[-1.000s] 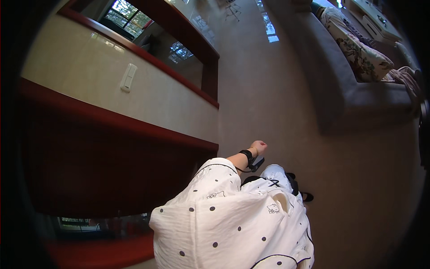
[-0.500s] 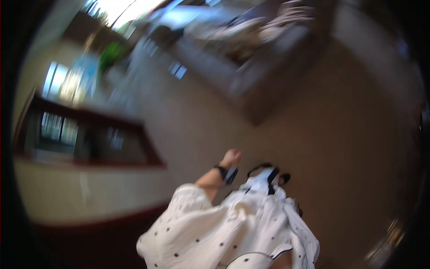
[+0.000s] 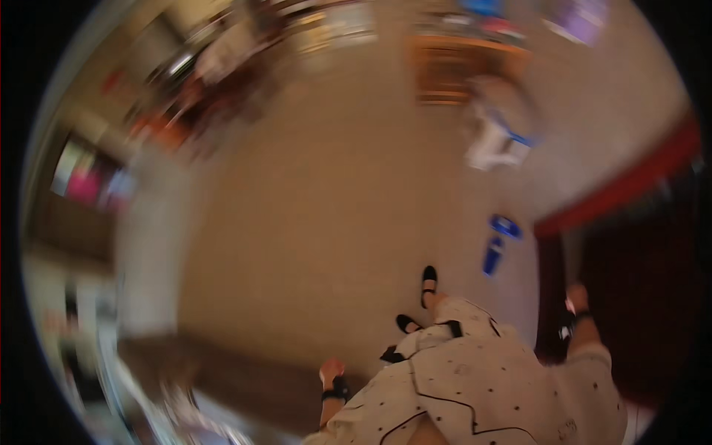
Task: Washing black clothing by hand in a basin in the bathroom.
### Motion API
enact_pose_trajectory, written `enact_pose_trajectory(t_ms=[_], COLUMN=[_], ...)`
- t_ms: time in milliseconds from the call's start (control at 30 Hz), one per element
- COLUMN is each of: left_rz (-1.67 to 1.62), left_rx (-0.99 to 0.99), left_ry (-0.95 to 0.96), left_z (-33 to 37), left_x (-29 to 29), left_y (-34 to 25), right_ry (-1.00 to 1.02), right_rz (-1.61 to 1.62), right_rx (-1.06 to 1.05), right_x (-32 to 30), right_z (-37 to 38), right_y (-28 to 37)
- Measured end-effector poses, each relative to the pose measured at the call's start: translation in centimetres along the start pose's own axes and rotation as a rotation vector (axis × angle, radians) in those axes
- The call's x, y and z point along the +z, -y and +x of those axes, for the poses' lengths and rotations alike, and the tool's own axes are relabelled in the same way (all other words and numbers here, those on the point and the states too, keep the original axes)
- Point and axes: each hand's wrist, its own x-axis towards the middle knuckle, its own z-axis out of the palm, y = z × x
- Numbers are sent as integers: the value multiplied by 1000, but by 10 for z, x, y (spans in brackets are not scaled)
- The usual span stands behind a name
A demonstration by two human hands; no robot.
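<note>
My left hand (image 3: pixel 331 369) hangs low at my left side, near a dark brown piece of furniture (image 3: pixel 237 393). At my right side, my right hand (image 3: pixel 576 297) is beside a dark red panel (image 3: pixel 630 297). Motion smears the fingers of both hands, and nothing held can be made out in either. Each wrist carries a black band; a small device shows by the right one. Below me are my white dotted clothes (image 3: pixel 475 371) and black shoes (image 3: pixel 429 278) on a tan floor (image 3: pixel 311 222).
Two blue objects (image 3: pixel 506 226) lie on the floor ahead to the right. Farther off stand a wooden cabinet (image 3: pixel 445 70) and a blurred white-and-blue item (image 3: pixel 493 144). A red edge (image 3: pixel 630 182) runs along the right. Dark reddish furniture (image 3: pixel 222 104) stands at the far left.
My view has turned to another part of the room; the grey sofa and the framed opening have left it. Both my hands now show, where only one was visible before.
</note>
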Motion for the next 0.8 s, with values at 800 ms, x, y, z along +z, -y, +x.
enact_pose_trajectory(t_ms=[800], left_rz=[-58], left_rx=[347], left_ry=[7], left_z=[17], left_x=[201], left_y=[-242], right_ry=[-542], right_rz=[48], right_rx=[604], right_x=[-288], right_z=[162], right_y=[-401])
